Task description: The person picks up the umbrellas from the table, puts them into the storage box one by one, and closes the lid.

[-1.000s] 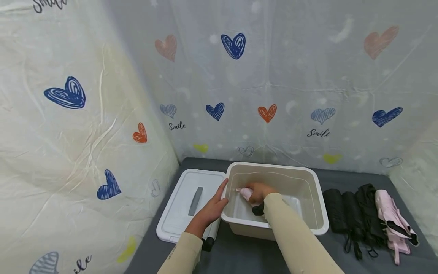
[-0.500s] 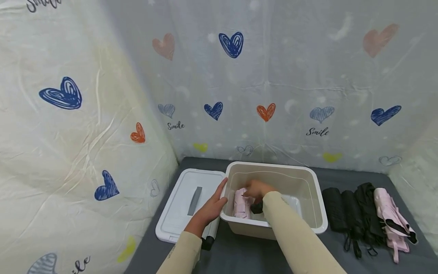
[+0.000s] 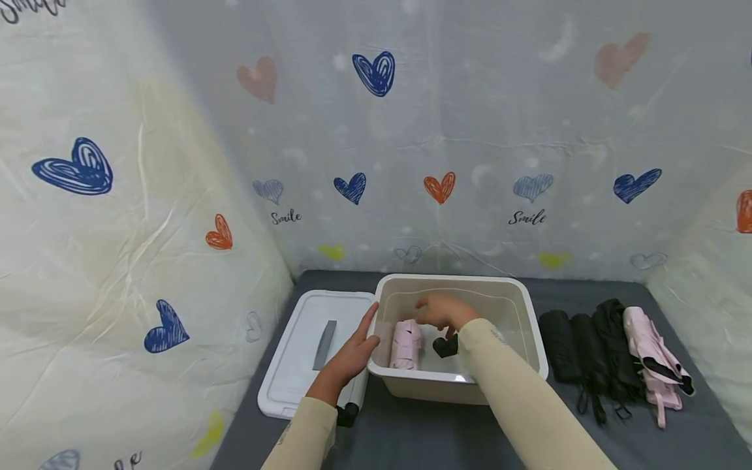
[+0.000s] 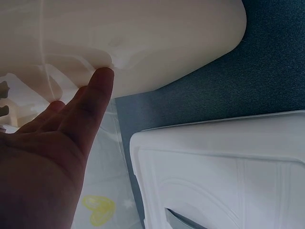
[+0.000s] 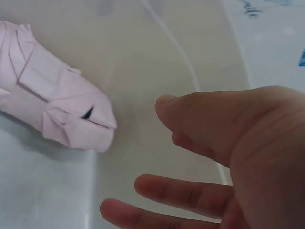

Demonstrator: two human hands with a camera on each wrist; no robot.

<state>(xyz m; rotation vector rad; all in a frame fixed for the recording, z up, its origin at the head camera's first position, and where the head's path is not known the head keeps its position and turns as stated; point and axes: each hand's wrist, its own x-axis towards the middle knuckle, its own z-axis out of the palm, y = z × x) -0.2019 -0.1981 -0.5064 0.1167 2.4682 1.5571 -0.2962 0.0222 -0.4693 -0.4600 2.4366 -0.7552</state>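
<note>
A folded pink umbrella (image 3: 405, 344) lies inside the beige plastic bin (image 3: 458, 391), along its left wall. My right hand (image 3: 443, 310) hovers in the bin, just right of the umbrella and apart from it. Its fingers are spread and hold nothing in the right wrist view, where the umbrella's folded end (image 5: 78, 107) shows to the left. My left hand (image 3: 352, 356) rests at the bin's left side with fingers extended. In the left wrist view those fingers (image 4: 90, 107) lie flat along the bin's outer wall (image 4: 157, 43).
A white lid (image 3: 294, 352) with a grey handle lies left of the bin on the dark grey tabletop (image 3: 411, 431). Right of the bin lie black folded umbrellas (image 3: 561, 346) and another pink umbrella (image 3: 646, 339), side by side. A printed curtain (image 3: 470, 130) hangs behind.
My right hand has let go of the pink umbrella, now lying along the bin's left wall, and has lifted off it. The left hand stays at the bin's side. The head view has turned slightly right.
</note>
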